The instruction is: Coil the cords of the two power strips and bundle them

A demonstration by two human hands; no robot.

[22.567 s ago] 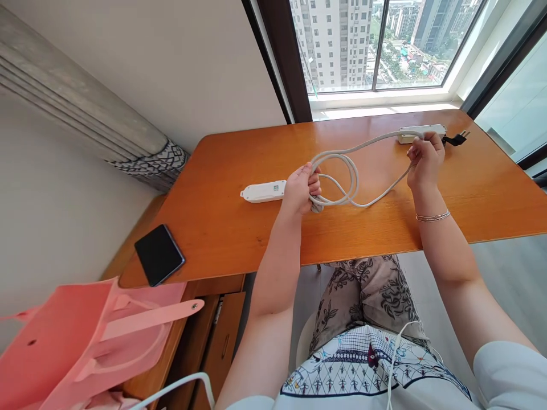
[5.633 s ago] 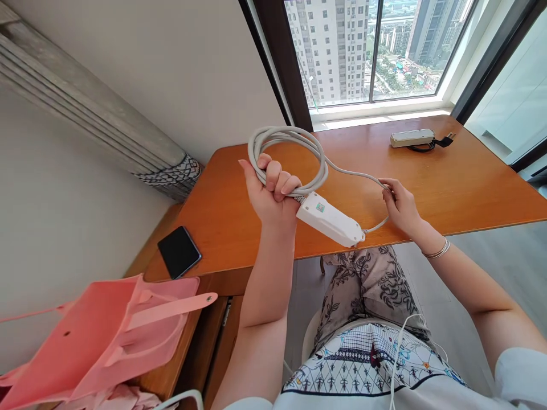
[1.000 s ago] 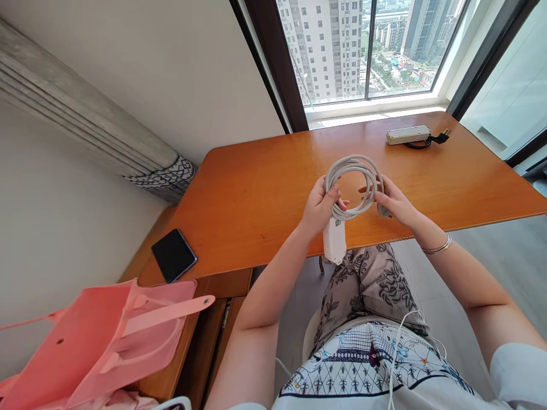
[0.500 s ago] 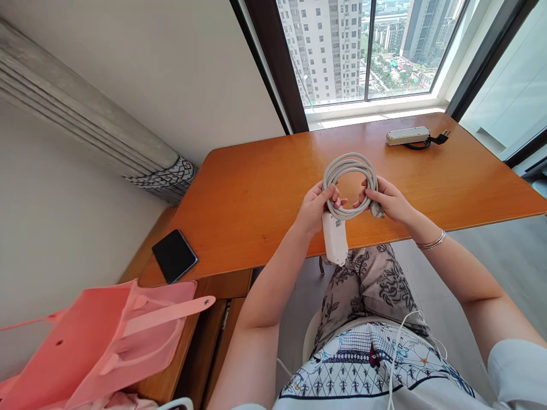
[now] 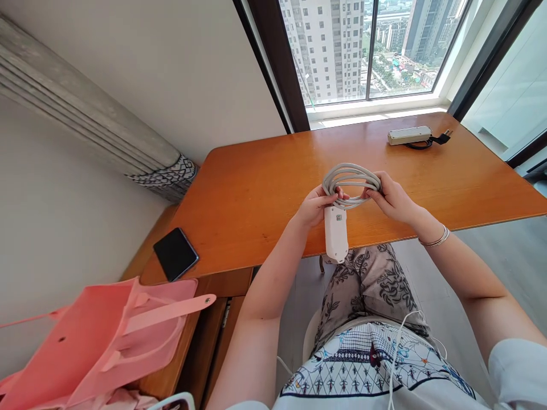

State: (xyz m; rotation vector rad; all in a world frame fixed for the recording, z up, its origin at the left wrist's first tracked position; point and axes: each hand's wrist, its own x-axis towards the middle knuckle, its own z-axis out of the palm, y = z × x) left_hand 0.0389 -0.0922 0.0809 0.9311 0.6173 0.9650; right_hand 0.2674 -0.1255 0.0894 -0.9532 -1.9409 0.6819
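Note:
Both hands grip a grey-white cable (image 5: 351,167) wound into a loop of several turns, held above the near edge of the table. My left hand (image 5: 318,204) is closed round the loop's left side. From there a white power strip (image 5: 336,234) hangs down past the table edge; a small printed square shows near its top. On the opposite side my right hand (image 5: 391,198) is closed on the coils, fingers partly behind them. The cable's plug is hidden by the right hand.
The brown wooden table (image 5: 248,193) bears a second power strip (image 5: 409,135) with a black cord at the back right. A black tablet or phone (image 5: 175,254) lies at its left corner. A pink bag (image 5: 106,336) stands open at lower left. Behind is a window (image 5: 367,51).
The cable loop has tipped flatter and looks more squashed. My right hand has shifted slightly up and turned over the coils, and the plug has gone out of sight.

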